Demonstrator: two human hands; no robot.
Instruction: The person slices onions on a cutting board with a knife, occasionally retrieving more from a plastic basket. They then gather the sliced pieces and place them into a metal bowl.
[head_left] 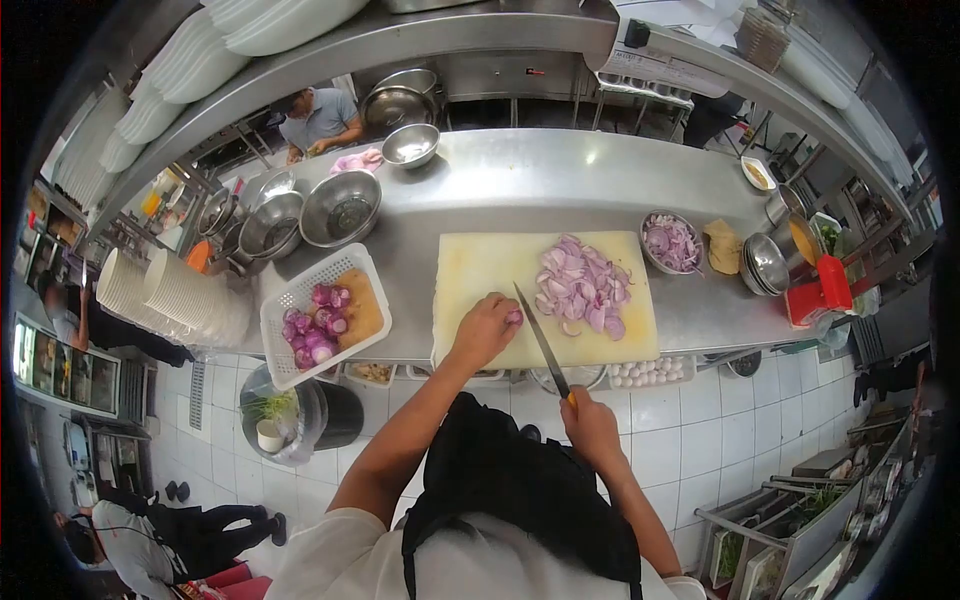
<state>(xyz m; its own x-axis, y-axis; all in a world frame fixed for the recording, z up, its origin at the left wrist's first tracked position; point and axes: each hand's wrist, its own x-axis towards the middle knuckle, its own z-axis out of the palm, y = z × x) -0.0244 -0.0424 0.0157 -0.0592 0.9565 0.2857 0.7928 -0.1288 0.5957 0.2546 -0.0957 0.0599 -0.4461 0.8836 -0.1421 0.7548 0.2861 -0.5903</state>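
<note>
On the board [478,268] my left hand [487,328] pinches an onion stub [514,317], right hand [592,425] closed round the knife [541,342]; slices [583,285] heaped right, whole onions [318,328] uncut in the far-left basket [285,300]

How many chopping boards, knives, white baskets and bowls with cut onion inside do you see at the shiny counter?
Chopping board: 1
Knife: 1
White basket: 1
Bowl with cut onion: 1
Total: 4

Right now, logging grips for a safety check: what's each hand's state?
Left hand: closed on onion.
Right hand: closed on knife.
</note>
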